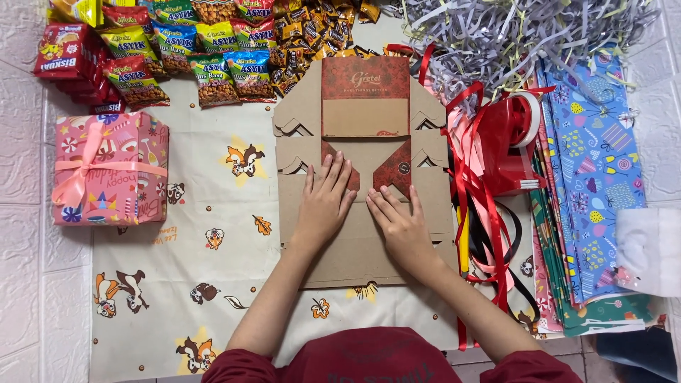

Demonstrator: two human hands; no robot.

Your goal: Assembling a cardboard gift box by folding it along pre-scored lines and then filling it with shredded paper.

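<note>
Both my hands lie open and flat, palms down, on one unfolded brown cardboard box blank with dark red printed panels [365, 142], which rests in the middle of the cartoon-squirrel printed cloth [206, 284]: my left hand [325, 202] beside my right hand [399, 225], nearly touching. To the left stands one pink wrapped gift box tied with a pink ribbon [110, 169]. To the right sits one red tape dispenser [514, 142] among tangled red ribbons [472, 191].
</note>
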